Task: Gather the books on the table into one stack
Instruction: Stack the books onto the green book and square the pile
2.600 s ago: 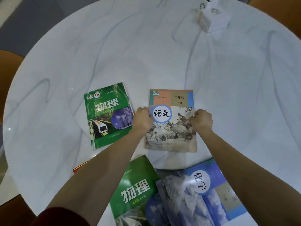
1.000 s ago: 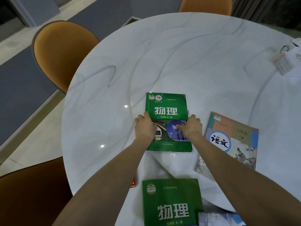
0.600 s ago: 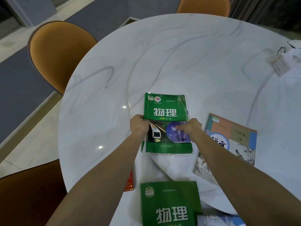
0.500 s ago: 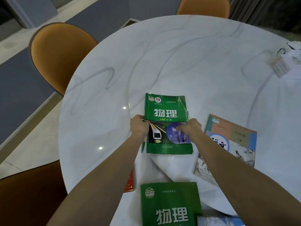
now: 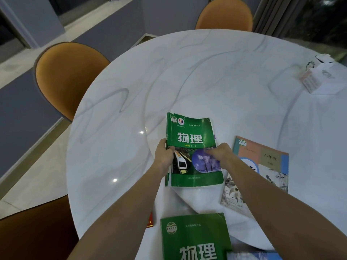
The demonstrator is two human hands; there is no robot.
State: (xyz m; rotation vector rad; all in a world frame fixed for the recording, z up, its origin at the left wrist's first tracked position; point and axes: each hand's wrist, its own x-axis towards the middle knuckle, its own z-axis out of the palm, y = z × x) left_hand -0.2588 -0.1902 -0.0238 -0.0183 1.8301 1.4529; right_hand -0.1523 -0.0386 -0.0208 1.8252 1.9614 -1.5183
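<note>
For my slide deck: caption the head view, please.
Left hand and right hand grip a green train-cover textbook on a round white marble table.

On the table [image 5: 206, 72], the bird-cover book [image 5: 268, 166] lies just right of the train-cover book [image 5: 193, 143], another book [image 5: 195, 239] nearer.

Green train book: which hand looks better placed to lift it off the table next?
Probably the left hand: it grips the green train book at its spine edge. The right hand has fingers on top of the cover at the other edge; any grip underneath is hidden.
</note>
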